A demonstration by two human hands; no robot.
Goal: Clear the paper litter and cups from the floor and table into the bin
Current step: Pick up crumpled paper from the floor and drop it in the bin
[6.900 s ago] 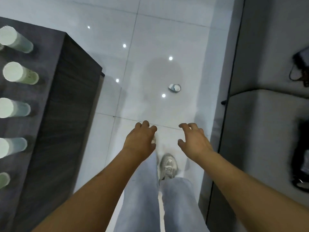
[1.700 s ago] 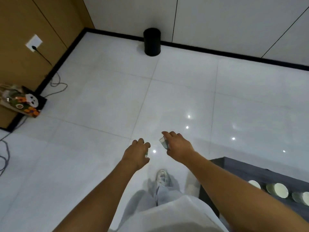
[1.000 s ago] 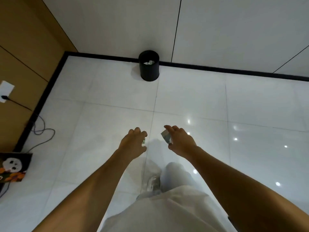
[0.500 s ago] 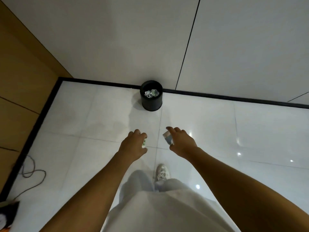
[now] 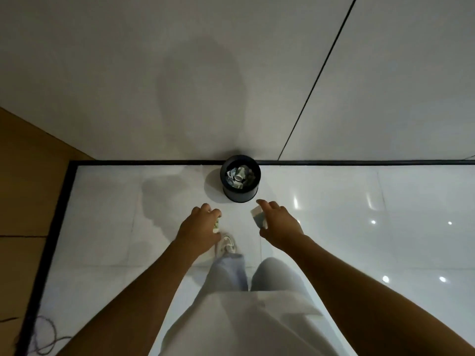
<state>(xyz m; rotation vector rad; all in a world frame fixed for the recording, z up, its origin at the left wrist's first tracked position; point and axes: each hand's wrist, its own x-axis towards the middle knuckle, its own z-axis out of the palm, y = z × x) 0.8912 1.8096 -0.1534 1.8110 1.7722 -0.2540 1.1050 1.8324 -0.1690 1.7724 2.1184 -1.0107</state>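
Observation:
A round black bin [image 5: 226, 176] stands on the white floor against the wall, with crumpled paper and a cup [image 5: 239, 176] inside it. My right hand [image 5: 279, 222] grips a squashed paper cup [image 5: 259, 216] just in front of the bin and slightly to its right. My left hand [image 5: 199, 227] is curled round a small pale piece of litter [image 5: 216, 224], of which only an edge shows, in front of the bin and to its left. Both hands hover above the floor, short of the bin's rim.
A white panelled wall [image 5: 231, 73] with a black skirting rises right behind the bin. A wooden wall [image 5: 25, 201] closes the left side, with a loose cable [image 5: 43, 337] on the floor at its foot. My legs and a shoe [image 5: 226, 246] are below my hands.
I have walked closer to the bin, which now sits lower and larger in view just beyond my hands. Both hands keep hold of what they carried.

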